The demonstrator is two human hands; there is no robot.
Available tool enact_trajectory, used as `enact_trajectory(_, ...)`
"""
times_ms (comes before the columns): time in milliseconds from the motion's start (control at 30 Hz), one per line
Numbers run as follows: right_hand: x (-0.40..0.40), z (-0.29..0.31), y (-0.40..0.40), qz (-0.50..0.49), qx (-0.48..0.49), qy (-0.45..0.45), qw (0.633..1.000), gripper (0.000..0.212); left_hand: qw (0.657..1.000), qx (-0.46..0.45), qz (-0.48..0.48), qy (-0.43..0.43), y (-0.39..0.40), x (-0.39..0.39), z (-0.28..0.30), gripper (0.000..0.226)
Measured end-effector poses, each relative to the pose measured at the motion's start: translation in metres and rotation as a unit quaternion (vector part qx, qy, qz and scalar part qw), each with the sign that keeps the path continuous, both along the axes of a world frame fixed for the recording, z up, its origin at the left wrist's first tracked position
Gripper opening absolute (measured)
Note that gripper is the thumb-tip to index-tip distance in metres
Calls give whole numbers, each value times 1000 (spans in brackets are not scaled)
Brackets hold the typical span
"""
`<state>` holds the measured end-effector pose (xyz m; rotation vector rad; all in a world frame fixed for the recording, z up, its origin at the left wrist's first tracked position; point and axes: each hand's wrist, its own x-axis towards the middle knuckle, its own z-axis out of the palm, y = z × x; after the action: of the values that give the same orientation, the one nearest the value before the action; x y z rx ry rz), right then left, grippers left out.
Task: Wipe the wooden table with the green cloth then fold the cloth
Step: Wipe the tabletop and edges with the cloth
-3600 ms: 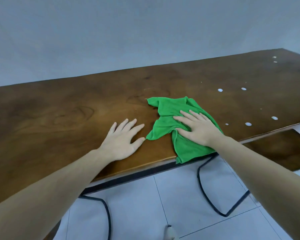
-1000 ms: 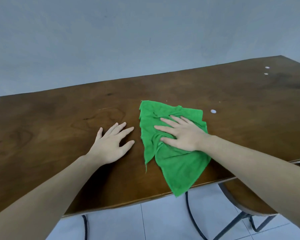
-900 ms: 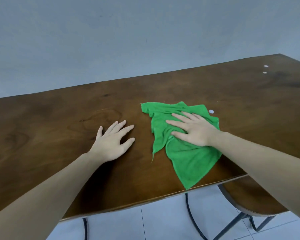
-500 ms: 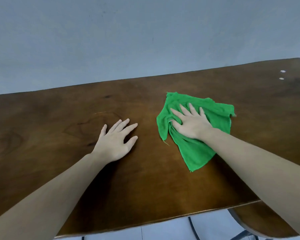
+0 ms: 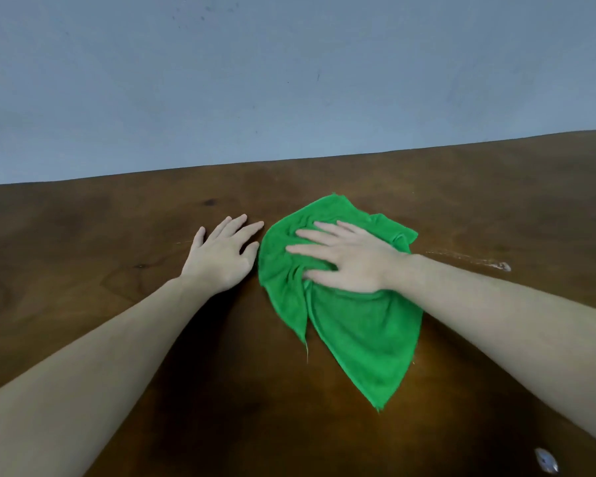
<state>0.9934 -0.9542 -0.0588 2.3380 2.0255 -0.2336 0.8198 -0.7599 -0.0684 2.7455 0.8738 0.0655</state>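
While the head view looks down across the wooden desk (image 5: 117, 339), the right hand (image 5: 351, 259) lies flat with straight, spread fingers pressing on the green cloth (image 5: 358, 332), which is rumpled under the palm and trails to a point toward the near edge. Just beside the cloth's left border, the left hand (image 5: 221, 259) rests open, palm down on bare wood. A whitish smear (image 5: 475, 261) streaks the desk to the right of the cloth, and a small pale droplet (image 5: 546, 460) sits near the bottom right corner.
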Motion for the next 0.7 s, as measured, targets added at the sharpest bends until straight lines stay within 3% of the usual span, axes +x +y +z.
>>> enact_trajectory(200, 74, -4, 30, -154, -8, 4, 988, 60, 999, 31, -10, 9, -3, -2, 0, 50)
enact_trajectory(367, 79, 1, 67, -20, -31, 3, 999, 73, 999, 48, -14, -3, -3, 0, -2, 50)
enact_trajectory(500, 74, 0, 126, 74, -20, -8, 997, 52, 998, 63, -17, -14, -2, 0, -6, 52)
enact_trajectory(700, 97, -1, 197, 56, 6, 3, 998, 53, 998, 55, -17, -24, -1, -2, -3, 58)
